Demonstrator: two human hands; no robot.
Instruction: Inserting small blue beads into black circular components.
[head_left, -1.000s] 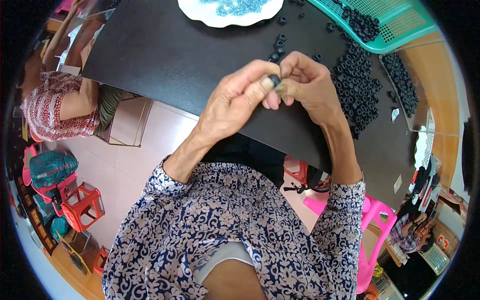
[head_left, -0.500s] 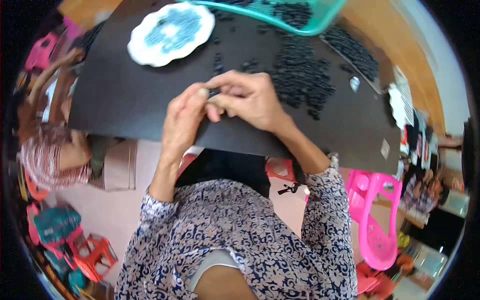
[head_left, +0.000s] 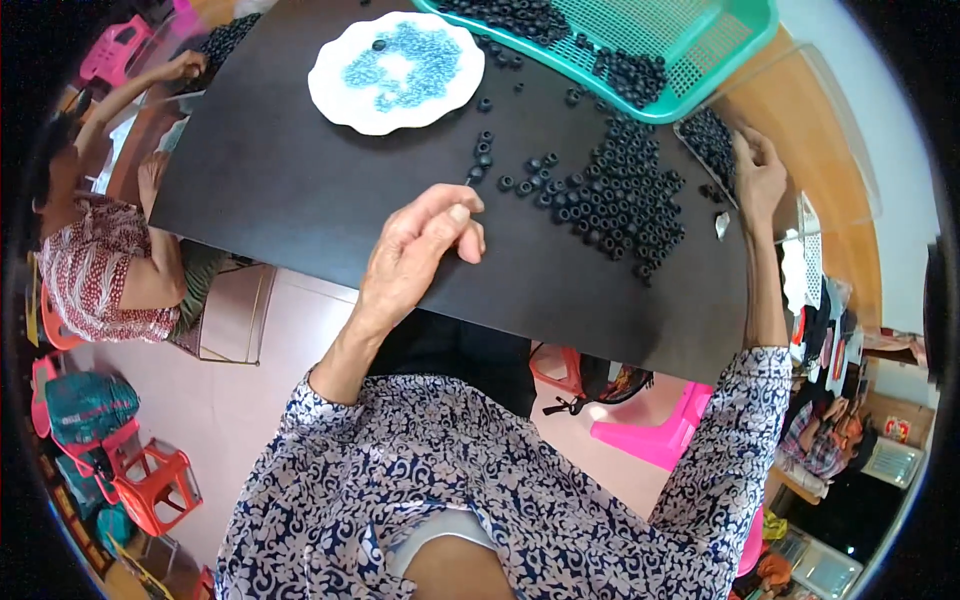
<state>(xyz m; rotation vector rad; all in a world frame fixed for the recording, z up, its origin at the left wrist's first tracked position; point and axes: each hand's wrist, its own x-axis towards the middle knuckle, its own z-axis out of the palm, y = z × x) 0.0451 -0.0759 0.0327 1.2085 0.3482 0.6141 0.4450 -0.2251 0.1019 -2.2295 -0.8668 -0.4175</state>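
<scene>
My left hand (head_left: 425, 245) is closed above the dark table, thumb against the curled fingers. A thin tip shows by its forefinger; what it belongs to is hidden. Just beyond lie a few small black ring-shaped pieces (head_left: 483, 150). My right hand (head_left: 760, 180) reaches to the clear box (head_left: 730, 195) at the right, its fingers bent at the box's side; anything between them cannot be made out. Black pieces (head_left: 706, 140) fill the box. A wide spread of black rings (head_left: 620, 195) covers the table between my hands.
A white scalloped plate (head_left: 330, 85) holds small pale-blue rings and one black piece. Behind the spread stands a green basket (head_left: 690, 105) with more black pieces. A silvery scrap (head_left: 722, 226) lies near the box. Another person (head_left: 110, 270) sits at the left.
My hands were together over the table around a small black piece. My right hand has moved away to the box at the right. My left hand remains near the table's front, closed.
</scene>
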